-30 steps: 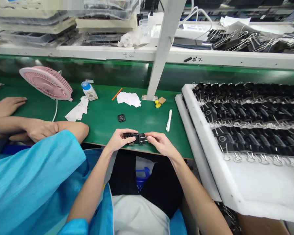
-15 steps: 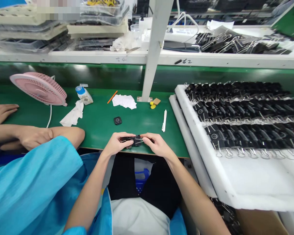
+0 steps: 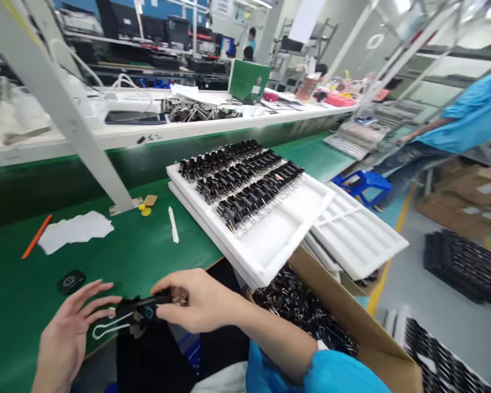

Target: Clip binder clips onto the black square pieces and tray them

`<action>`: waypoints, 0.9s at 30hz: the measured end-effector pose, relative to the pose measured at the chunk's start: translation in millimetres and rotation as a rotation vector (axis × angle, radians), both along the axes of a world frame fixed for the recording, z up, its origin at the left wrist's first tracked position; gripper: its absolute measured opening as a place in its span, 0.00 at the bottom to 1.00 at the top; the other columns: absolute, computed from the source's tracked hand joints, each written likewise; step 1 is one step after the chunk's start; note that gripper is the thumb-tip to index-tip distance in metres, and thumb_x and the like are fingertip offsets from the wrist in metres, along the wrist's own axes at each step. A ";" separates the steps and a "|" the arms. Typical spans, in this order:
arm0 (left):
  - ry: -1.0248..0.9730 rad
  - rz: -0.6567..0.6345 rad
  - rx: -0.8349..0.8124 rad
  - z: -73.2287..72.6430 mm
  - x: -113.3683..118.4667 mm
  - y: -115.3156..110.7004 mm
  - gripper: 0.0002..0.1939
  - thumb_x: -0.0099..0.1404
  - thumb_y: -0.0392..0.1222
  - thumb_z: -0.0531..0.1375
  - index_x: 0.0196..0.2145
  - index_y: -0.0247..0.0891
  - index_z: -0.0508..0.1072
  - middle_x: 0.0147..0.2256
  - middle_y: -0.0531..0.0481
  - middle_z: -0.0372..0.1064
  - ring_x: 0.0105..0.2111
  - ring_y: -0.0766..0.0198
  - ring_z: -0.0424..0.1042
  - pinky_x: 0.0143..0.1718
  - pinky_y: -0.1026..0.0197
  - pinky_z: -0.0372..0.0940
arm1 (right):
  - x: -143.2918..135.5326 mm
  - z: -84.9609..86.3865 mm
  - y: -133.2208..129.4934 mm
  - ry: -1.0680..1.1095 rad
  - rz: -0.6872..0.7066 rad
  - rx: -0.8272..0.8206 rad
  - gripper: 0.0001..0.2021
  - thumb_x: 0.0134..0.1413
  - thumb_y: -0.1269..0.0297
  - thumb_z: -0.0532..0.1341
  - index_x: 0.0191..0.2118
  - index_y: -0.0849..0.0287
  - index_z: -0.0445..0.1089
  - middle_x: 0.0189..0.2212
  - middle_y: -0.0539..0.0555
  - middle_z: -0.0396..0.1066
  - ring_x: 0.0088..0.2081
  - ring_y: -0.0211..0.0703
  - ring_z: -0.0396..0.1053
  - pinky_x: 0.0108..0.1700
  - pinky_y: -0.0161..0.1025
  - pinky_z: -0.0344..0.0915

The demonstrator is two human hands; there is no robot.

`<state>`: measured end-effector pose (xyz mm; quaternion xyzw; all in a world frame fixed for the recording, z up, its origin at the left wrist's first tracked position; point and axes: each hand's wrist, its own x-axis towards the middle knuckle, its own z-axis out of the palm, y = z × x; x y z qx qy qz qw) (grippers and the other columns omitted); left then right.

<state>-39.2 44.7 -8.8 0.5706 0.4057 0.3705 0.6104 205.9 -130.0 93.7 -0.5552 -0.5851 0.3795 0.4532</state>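
Note:
My right hand (image 3: 196,300) is closed around a black part with binder clips (image 3: 137,316) on it, just above the bench's front edge. One clip's wire handle points left. My left hand (image 3: 71,330) has its fingers stretched out and apart beside that handle; its fingertips are close to the clips, and whether they touch is unclear. Beyond my left hand, a small black rounded-square part (image 3: 71,281) with a round mark lies on the green bench (image 3: 139,256).
Right of my hands stands a white tray (image 3: 270,237) with rows of clipped black parts. Beneath it is a cardboard box (image 3: 368,338) of black clips. A white pen (image 3: 173,225), white paper (image 3: 76,232) and orange stick (image 3: 36,236) lie on the bench. A person in blue (image 3: 470,120) is at right.
The view has swung to the right, showing the box and aisle. My left hand has let go of the clipped part and opened; my right hand still holds it.

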 end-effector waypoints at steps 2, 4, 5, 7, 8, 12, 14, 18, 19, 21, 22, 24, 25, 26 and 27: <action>-0.042 0.057 -0.037 -1.6 1.4 4.1 0.28 0.59 0.66 0.62 0.46 0.44 0.77 0.44 0.45 0.79 0.38 0.43 0.80 0.30 0.48 0.78 | 30.0 22.4 -40.1 0.097 -0.169 0.077 0.15 0.60 0.58 0.68 0.50 0.57 0.76 0.34 0.52 0.77 0.32 0.41 0.73 0.36 0.36 0.71; -0.041 0.079 -0.072 -5.6 1.2 8.6 0.27 0.60 0.67 0.60 0.44 0.44 0.78 0.41 0.45 0.79 0.35 0.44 0.79 0.28 0.47 0.77 | 79.7 38.4 -74.3 0.059 -0.446 0.187 0.14 0.59 0.57 0.69 0.49 0.56 0.76 0.39 0.54 0.77 0.38 0.45 0.74 0.43 0.41 0.73; -0.031 0.073 -0.087 -8.8 0.6 11.4 0.26 0.60 0.66 0.60 0.44 0.44 0.78 0.40 0.45 0.79 0.35 0.44 0.79 0.28 0.47 0.77 | 112.1 43.2 -88.1 -0.014 -0.619 0.243 0.14 0.58 0.58 0.69 0.48 0.55 0.76 0.41 0.56 0.77 0.40 0.47 0.74 0.46 0.43 0.73; -0.007 0.055 -0.095 -16.5 -1.1 17.1 0.24 0.61 0.64 0.62 0.44 0.44 0.78 0.39 0.44 0.79 0.34 0.44 0.79 0.27 0.48 0.77 | 188.0 46.5 -110.7 -0.182 -0.934 0.295 0.16 0.56 0.59 0.70 0.49 0.58 0.75 0.43 0.58 0.76 0.42 0.49 0.74 0.49 0.47 0.72; 0.000 0.050 -0.087 -20.3 -1.8 19.3 0.23 0.61 0.62 0.63 0.44 0.44 0.78 0.39 0.44 0.78 0.35 0.44 0.79 0.27 0.47 0.76 | 228.3 45.5 -120.5 -0.270 -1.088 0.309 0.17 0.54 0.59 0.70 0.48 0.60 0.76 0.40 0.59 0.77 0.40 0.49 0.74 0.47 0.47 0.71; -0.001 0.059 -0.010 -27.7 -2.4 17.9 0.22 0.59 0.60 0.66 0.44 0.42 0.78 0.40 0.43 0.78 0.35 0.44 0.79 0.28 0.48 0.76 | 362.8 29.9 -153.9 -0.552 -1.464 0.046 0.16 0.50 0.65 0.67 0.45 0.68 0.78 0.36 0.61 0.77 0.38 0.48 0.72 0.47 0.45 0.67; 0.005 0.058 0.025 -26.4 -1.6 12.5 0.22 0.60 0.59 0.67 0.46 0.43 0.78 0.41 0.45 0.78 0.36 0.46 0.79 0.30 0.49 0.77 | 399.4 18.6 -163.5 -0.642 -1.497 -0.102 0.16 0.50 0.67 0.66 0.45 0.69 0.78 0.38 0.63 0.78 0.39 0.47 0.72 0.48 0.43 0.66; 0.041 0.072 0.089 -22.0 -1.0 4.5 0.22 0.61 0.59 0.66 0.46 0.42 0.78 0.42 0.47 0.79 0.36 0.47 0.79 0.31 0.49 0.77 | 425.4 0.8 -161.6 -0.674 -1.438 -0.172 0.17 0.53 0.67 0.64 0.48 0.69 0.78 0.42 0.64 0.78 0.40 0.44 0.71 0.48 0.41 0.64; 0.043 0.073 0.103 -21.4 -1.3 4.2 0.22 0.61 0.59 0.66 0.47 0.42 0.78 0.42 0.47 0.79 0.37 0.46 0.79 0.31 0.49 0.77 | 428.1 -0.5 -158.6 -0.672 -1.432 -0.170 0.17 0.53 0.67 0.64 0.48 0.68 0.77 0.42 0.64 0.78 0.40 0.44 0.71 0.48 0.41 0.64; 0.042 0.065 0.118 -20.8 -1.8 5.3 0.23 0.60 0.59 0.67 0.47 0.42 0.78 0.42 0.46 0.79 0.37 0.46 0.79 0.32 0.50 0.77 | 432.8 1.0 -153.7 -0.669 -1.421 -0.181 0.17 0.53 0.67 0.64 0.48 0.68 0.77 0.42 0.64 0.78 0.39 0.44 0.71 0.49 0.41 0.63; 0.042 0.059 0.119 -20.5 -1.7 6.4 0.23 0.60 0.59 0.67 0.46 0.42 0.78 0.42 0.46 0.79 0.37 0.47 0.79 0.32 0.51 0.77 | 434.4 3.3 -152.9 -0.668 -1.413 -0.194 0.16 0.53 0.68 0.65 0.47 0.68 0.78 0.41 0.63 0.78 0.39 0.44 0.71 0.49 0.41 0.63; 0.050 0.053 0.116 -19.1 0.2 7.9 0.23 0.60 0.59 0.67 0.46 0.42 0.78 0.42 0.46 0.79 0.37 0.47 0.79 0.32 0.51 0.77 | 431.6 6.6 -155.2 -0.665 -1.394 -0.222 0.15 0.53 0.69 0.66 0.47 0.68 0.78 0.41 0.63 0.78 0.40 0.45 0.72 0.50 0.41 0.64; 0.056 0.053 0.115 -17.8 1.9 7.6 0.23 0.59 0.59 0.67 0.46 0.42 0.78 0.42 0.46 0.79 0.37 0.47 0.79 0.32 0.51 0.77 | 425.0 5.7 -157.2 -0.669 -1.391 -0.228 0.15 0.54 0.70 0.66 0.47 0.68 0.78 0.42 0.63 0.78 0.42 0.45 0.72 0.51 0.42 0.64; 0.059 0.061 0.118 -15.8 4.1 5.9 0.23 0.59 0.59 0.67 0.46 0.42 0.78 0.42 0.46 0.79 0.37 0.48 0.79 0.33 0.52 0.76 | 413.9 1.9 -158.7 -0.691 -1.390 -0.217 0.15 0.55 0.69 0.66 0.48 0.69 0.77 0.43 0.63 0.78 0.43 0.46 0.72 0.52 0.43 0.65; 0.060 0.074 0.125 -13.4 6.4 2.7 0.23 0.59 0.59 0.68 0.46 0.41 0.78 0.41 0.46 0.79 0.37 0.49 0.79 0.34 0.52 0.76 | 398.2 -5.2 -158.7 -0.721 -1.384 -0.195 0.16 0.58 0.67 0.66 0.50 0.68 0.75 0.46 0.63 0.76 0.45 0.47 0.72 0.53 0.44 0.66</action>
